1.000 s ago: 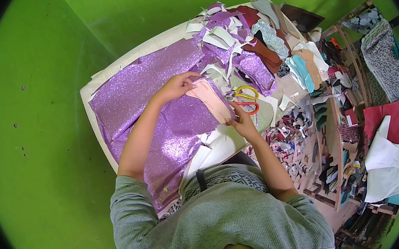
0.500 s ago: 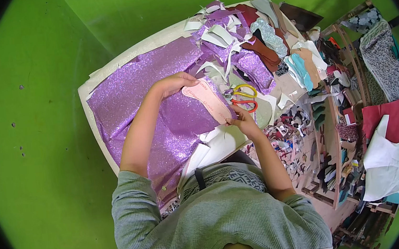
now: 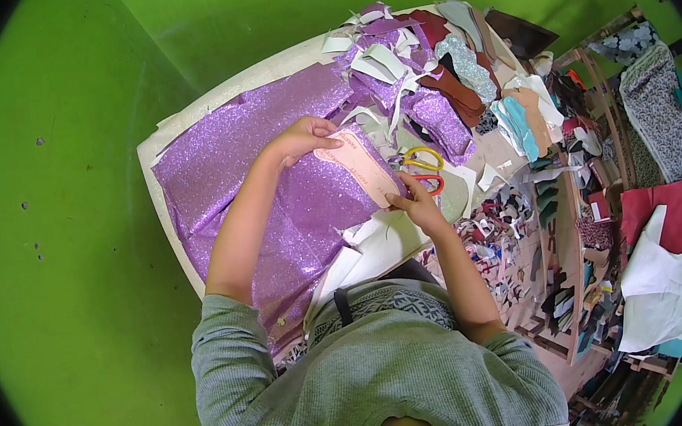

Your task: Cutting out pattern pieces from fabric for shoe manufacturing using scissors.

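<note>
A pale pink sole-shaped pattern piece (image 3: 357, 166) with red writing lies on a large sheet of purple glitter material (image 3: 259, 130). At the pattern's upper left end, my left hand (image 3: 305, 140) is closed, its thumb on the edge. My right hand (image 3: 418, 207) pinches the lower right end against the sheet's edge, thumb on top and fingers partly hidden. Just beyond it lie scissors (image 3: 424, 160) with one yellow and one red handle loop; their blades are partly hidden by the sheet.
Purple and white offcuts (image 3: 380, 61) are heaped at the table's far side. Cut purple pieces (image 3: 440, 121), brown pieces (image 3: 452, 91) and turquoise pieces (image 3: 517, 126) lie to the right. Scraps (image 3: 499, 231) cover the floor beside a wooden rack (image 3: 577, 272). A green wall (image 3: 72, 239) stands left.
The view has shifted slightly, so the table sits a little further right. Both hands keep their places at the pattern piece's ends; the left fingers look slightly more curled.
</note>
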Demonstrator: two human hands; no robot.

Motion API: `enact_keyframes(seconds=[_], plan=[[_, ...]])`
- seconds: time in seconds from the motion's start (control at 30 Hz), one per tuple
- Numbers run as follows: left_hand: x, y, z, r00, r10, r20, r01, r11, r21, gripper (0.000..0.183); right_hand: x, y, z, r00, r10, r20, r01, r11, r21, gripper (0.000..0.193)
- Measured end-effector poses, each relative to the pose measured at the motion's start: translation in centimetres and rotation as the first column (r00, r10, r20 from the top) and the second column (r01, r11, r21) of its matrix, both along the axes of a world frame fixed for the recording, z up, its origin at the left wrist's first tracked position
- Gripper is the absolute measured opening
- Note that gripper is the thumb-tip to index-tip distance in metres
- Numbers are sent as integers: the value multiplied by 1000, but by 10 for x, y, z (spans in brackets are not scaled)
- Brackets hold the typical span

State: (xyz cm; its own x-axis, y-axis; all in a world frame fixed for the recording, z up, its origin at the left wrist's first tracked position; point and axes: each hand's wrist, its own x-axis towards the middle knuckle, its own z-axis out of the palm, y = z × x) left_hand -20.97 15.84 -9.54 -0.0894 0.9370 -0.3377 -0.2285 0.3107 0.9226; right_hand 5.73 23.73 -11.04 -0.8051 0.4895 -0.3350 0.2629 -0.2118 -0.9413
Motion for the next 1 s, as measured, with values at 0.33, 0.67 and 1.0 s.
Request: enact_keyframes(seconds=[0.33,0.67,1.0], plan=[[3,-9,11,940,44,-339,-24,998,65,30,0,-4,5,1000,-21,12,21,1000,-14,39],[-4,-20,24,847,-156,-509,238,966,99,61,4,-6,1,1000,-22,9,23,1000,-20,37],[-15,-22,28,818,-300,-491,368,929,46,79,5,-3,-5,997,46,-65,-48,998,-37,39]])
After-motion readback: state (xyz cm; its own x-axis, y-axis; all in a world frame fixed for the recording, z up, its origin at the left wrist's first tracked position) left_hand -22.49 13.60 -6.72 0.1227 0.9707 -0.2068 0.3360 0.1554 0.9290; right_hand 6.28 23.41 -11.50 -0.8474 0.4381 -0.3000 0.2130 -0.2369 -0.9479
